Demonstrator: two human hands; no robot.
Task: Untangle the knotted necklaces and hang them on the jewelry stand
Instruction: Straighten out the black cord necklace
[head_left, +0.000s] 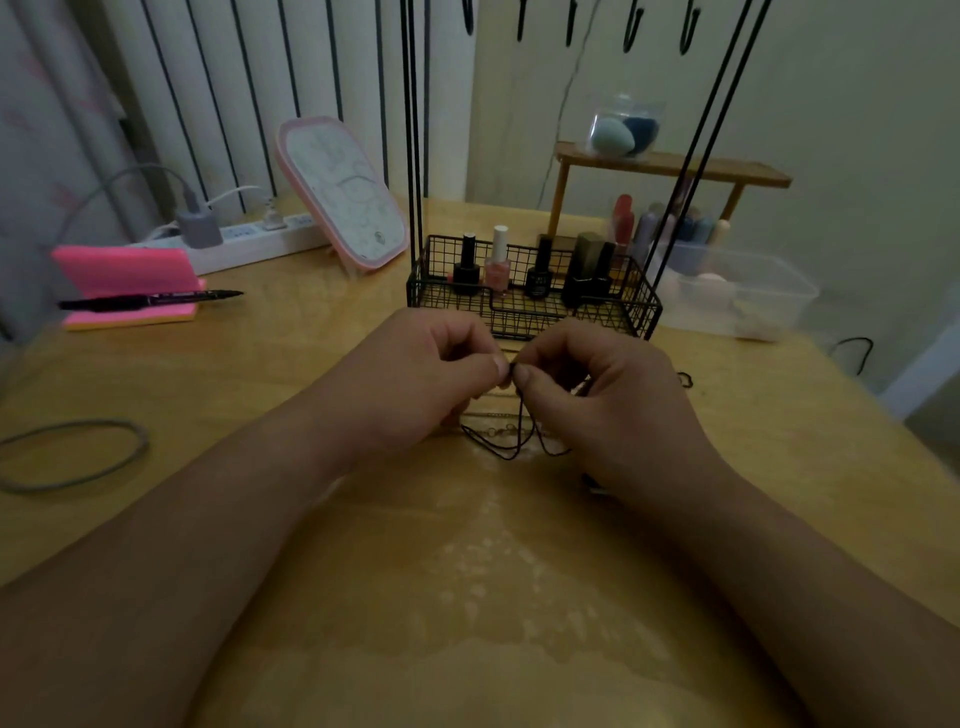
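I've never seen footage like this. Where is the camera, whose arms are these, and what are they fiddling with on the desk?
No machine here: the single picture comes from a camera worn on a person's head, looking down at their own arms. The left hand and right hand both pinch a thin black cord, whose loops trail onto the wooden table among tangled chain necklaces. Behind is the jewelry stand, its black wire basket holding nail polish bottles, with rods rising to hooks. A pink mirror, a pen and a hair tie sit to the left.
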